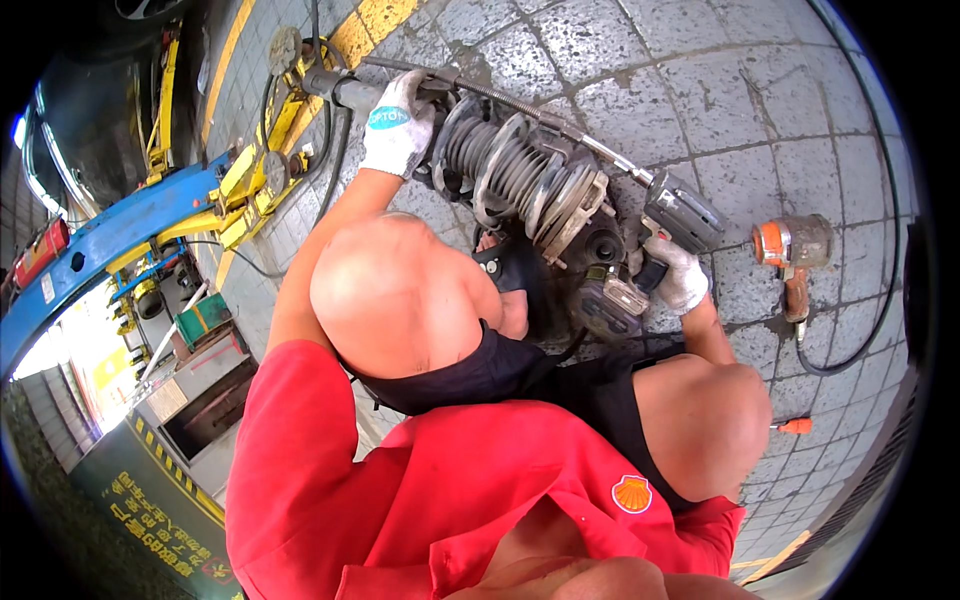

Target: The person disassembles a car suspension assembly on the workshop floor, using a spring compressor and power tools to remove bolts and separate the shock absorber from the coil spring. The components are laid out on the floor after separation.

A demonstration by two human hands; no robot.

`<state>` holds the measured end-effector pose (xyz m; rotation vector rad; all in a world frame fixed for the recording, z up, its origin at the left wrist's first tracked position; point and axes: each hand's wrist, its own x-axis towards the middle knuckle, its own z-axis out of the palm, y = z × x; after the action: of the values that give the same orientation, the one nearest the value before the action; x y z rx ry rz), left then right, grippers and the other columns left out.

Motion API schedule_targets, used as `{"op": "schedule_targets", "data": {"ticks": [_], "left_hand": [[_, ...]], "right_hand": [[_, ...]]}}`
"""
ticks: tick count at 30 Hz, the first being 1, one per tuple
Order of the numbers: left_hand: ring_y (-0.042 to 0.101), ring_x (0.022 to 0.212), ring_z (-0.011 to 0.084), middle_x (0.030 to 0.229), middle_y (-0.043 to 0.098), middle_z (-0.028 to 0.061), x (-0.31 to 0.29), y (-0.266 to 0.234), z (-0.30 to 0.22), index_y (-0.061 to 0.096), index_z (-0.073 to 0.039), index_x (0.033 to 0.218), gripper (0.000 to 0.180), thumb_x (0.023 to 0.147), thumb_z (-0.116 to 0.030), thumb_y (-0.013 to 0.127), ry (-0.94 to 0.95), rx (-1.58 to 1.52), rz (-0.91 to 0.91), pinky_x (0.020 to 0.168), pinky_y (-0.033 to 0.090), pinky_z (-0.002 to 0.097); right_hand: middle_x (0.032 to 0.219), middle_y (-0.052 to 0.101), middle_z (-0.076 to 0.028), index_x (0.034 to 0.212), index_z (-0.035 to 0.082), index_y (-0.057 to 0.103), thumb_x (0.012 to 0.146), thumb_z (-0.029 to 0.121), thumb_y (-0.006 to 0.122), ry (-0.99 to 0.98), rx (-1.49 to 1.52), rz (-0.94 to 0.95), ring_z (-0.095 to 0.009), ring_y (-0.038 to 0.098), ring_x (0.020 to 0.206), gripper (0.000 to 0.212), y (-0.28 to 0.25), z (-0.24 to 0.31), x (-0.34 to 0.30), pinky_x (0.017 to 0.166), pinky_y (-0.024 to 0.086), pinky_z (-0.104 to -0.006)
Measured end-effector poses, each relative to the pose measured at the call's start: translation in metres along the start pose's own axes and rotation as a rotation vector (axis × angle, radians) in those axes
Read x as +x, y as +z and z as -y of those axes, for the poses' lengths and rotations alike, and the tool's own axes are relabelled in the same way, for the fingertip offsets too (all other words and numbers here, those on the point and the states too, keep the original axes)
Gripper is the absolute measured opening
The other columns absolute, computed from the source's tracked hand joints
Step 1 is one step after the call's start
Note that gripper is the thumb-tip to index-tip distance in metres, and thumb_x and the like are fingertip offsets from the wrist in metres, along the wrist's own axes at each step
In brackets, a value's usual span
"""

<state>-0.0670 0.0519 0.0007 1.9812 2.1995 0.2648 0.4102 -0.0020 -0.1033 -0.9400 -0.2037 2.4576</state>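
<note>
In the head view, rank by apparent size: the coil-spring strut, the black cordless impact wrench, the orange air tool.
1. coil-spring strut
2. black cordless impact wrench
3. orange air tool, close to the wrench in size, so that order is unsure.

**Workshop floor in daylight**

Grey square paving tiles (760, 90) cover the ground, crossed by a yellow painted line (365, 25). At left a blue-and-yellow vehicle lift (130, 215) — bright daylight beyond it — and a hazard-striped edge (175, 470) below.

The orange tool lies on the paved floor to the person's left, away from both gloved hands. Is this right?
Not quite. The head view shows the orange tool on the paved floor to the person's right, not the left. It does lie away from both gloved hands: the left hand and right hand are at the strut spring.
</note>
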Motion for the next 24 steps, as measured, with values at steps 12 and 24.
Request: {"op": "schedule_targets", "data": {"ticks": [12,24], "left_hand": [[0.065,0.13,0.0379,0.139,0.068,0.0204,-0.005,0.023,0.02,0.065,-0.005,0.141,0.054,0.087,-0.008,0.073,-0.059,-0.085,-0.088,0.113,0.051,0.0427],[0.064,0.133,0.0255,0.145,0.064,0.0161,-0.011,0.041,0.056,0.055,-0.001,0.149,0.062,0.09,0.013,0.067,-0.237,-0.513,-0.055,0.113,0.051,0.0364]], "right_hand": [[0.092,0.073,-0.01,0.13,0.001,0.068,0.097,0.012,0.066,0.075,-0.064,-0.094,-0.021,0.071,0.078,0.034,-0.015,0.004,-0.011,0.072,0.058,-0.0355],[0.11,0.076,-0.013,0.129,0.003,0.068,0.094,0.044,0.08,0.106,-0.52,-0.539,-0.028,0.074,0.096,0.056,-0.049,0.007,-0.073,0.085,0.059,-0.0416]]}}
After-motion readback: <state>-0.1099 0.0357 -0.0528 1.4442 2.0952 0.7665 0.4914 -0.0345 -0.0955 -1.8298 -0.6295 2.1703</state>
